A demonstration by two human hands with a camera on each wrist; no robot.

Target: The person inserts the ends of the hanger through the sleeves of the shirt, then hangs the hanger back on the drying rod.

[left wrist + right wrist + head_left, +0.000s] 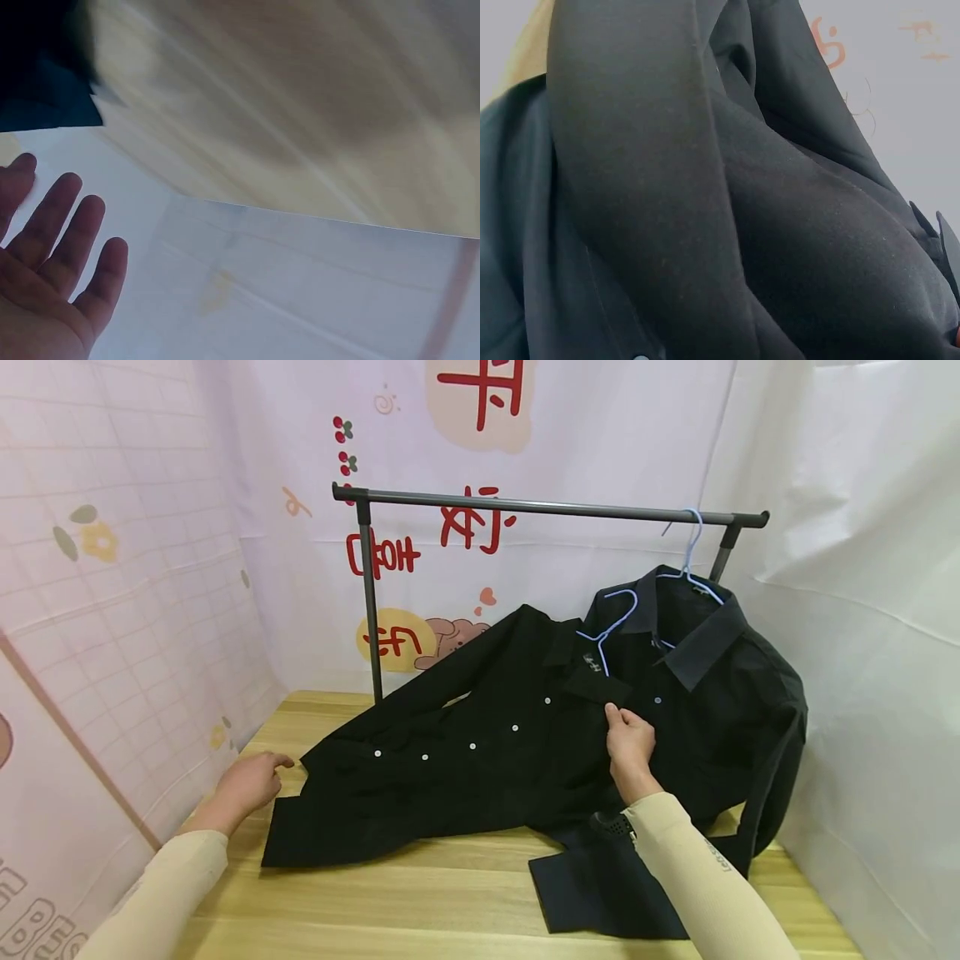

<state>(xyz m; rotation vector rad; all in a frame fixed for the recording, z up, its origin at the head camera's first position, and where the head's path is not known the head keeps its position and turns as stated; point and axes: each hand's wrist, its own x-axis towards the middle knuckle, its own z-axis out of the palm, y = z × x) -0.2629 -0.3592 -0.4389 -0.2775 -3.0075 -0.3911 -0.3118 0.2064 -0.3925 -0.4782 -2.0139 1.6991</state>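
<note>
A black button-up shirt (pixel 465 785) with white buttons lies stretched sideways over the table, its collar to the right and its hem to the left. My right hand (pixel 632 742) pinches the collar edge between thumb and fingers. A light blue hanger (pixel 604 639) sticks out of that collar with its hook up. Dark cloth fills most of the right wrist view. Off the hem at the left, my left hand (pixel 251 783) holds nothing, fingers spread loosely in the left wrist view. The hanger's lower part is hidden inside the shirt.
A dark navy shirt (pixel 712 702) hangs behind at the right on another blue hanger (pixel 692 547), hooked over the grey rack's bar (pixel 525 505). One dark sleeve (pixel 600 893) lies on the wooden table (pixel 420 902) near the front. Printed curtains (pixel 285 577) enclose the table.
</note>
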